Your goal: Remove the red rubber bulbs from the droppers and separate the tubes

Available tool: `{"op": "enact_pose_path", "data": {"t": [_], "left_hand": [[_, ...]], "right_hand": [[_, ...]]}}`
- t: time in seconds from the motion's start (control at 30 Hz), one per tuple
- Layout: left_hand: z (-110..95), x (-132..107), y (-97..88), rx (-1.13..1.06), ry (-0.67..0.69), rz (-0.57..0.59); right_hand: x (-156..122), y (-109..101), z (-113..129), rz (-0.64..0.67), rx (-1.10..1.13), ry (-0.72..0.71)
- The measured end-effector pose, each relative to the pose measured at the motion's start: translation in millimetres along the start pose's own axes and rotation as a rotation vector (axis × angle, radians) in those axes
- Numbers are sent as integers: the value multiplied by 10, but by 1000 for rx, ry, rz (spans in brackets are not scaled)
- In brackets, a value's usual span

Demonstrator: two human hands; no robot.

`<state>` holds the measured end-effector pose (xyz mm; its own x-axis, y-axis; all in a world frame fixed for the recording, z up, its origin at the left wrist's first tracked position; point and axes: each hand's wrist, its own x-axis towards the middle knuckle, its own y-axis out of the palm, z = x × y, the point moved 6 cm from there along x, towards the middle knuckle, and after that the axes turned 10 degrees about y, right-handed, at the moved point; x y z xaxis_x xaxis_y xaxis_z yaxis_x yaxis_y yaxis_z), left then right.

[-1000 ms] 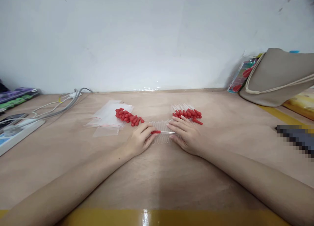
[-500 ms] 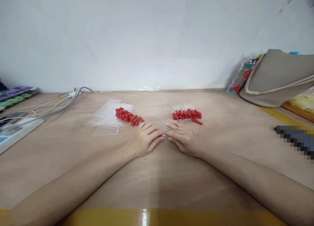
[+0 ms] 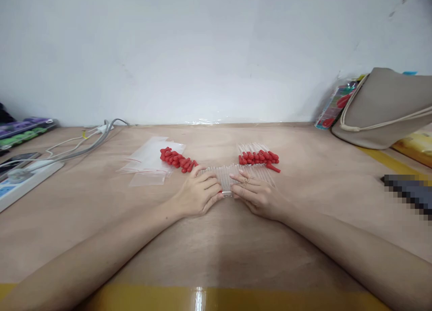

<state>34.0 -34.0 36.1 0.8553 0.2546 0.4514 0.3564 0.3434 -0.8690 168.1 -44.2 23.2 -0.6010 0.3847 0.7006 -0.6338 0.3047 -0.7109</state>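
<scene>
My left hand (image 3: pixel 197 195) and my right hand (image 3: pixel 255 195) meet fingertip to fingertip at the table's middle, pinched on one clear glass dropper tube (image 3: pixel 227 193) with a red bulb almost hidden under my left fingers. Just behind them lies a row of bare clear tubes (image 3: pixel 224 173). Loose red rubber bulbs (image 3: pixel 177 160) are heaped to the back left. A pile of finished droppers with red bulbs (image 3: pixel 258 157) lies to the back right.
Clear zip bags (image 3: pixel 148 160) lie left of the bulbs. A power strip (image 3: pixel 20 182) and cables (image 3: pixel 81 146) sit at the far left. A beige bag (image 3: pixel 384 108) and a colourful packet (image 3: pixel 332 106) stand at the back right. A yellow stripe edges the table front.
The red bulb, visible a second ago between my hands, is now mostly covered. Both hands have drawn closer together and slightly toward me over the tube.
</scene>
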Motion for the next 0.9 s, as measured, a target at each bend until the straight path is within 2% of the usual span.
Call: {"op": "enact_pose_path", "data": {"t": [0.17,0.27,0.33,0.4,0.53,0.63,0.77,0.9], "left_hand": [[-27,-50,-34,10,-1,2],[77,-204,-74,15,-66,-9],[228,-342,-118,17,-173,-42],[403,-457,-188,-4,-284,-123],[773,-560,-379,-12,-502,-298],[1069,-614,-506,55,-701,-290],[1412,-757,-545,-7,-921,-170],[1605,-918,-536,-106,-1055,-246]], "right_hand": [[-60,-19,14,14,6,-13],[-109,-114,-87,-27,6,58],[-125,-217,-222,-97,-24,183],[-125,-289,-355,-141,-103,318],[-78,-258,-472,-89,-286,453],[-54,-199,-476,-79,-342,480],[-55,-149,-470,-72,-396,489],[-52,-109,-453,-26,-436,472]]}}
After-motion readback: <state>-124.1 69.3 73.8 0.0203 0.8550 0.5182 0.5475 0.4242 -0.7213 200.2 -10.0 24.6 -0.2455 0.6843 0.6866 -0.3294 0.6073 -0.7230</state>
